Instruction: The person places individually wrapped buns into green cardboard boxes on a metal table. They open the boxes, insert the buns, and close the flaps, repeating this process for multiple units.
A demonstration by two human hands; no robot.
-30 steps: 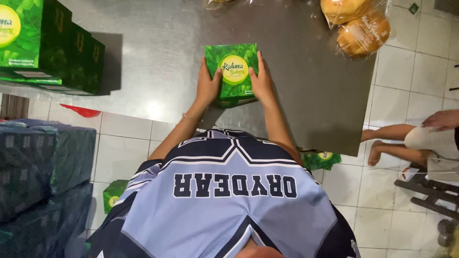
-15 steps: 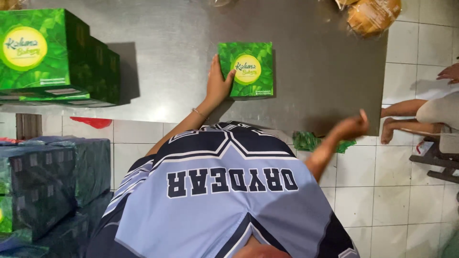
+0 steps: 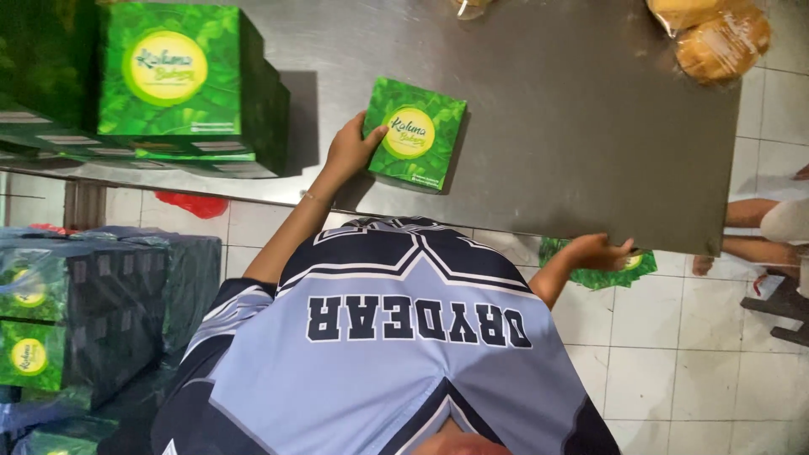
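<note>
A small green box (image 3: pixel 417 135) with a leaf print and a yellow round label lies on the steel table (image 3: pixel 548 126). My left hand (image 3: pixel 350 147) grips its left edge, thumb on top. My right hand (image 3: pixel 594 251) is down below the table's near edge, fingers curled on a flat green carton (image 3: pixel 602 271) of the same print. My own blue and navy jersey fills the lower middle of the view.
A stack of larger green boxes (image 3: pixel 177 84) stands at the table's left end. Bagged bread buns (image 3: pixel 716 38) lie at the far right corner. Wrapped bundles of green cartons (image 3: pixel 93 312) sit on the floor at left. Another person's feet (image 3: pixel 750 215) show at right on white tiles.
My right hand left the small green box and dropped below the table edge onto the flat carton. My left hand stayed on the box, which now sits a little further left.
</note>
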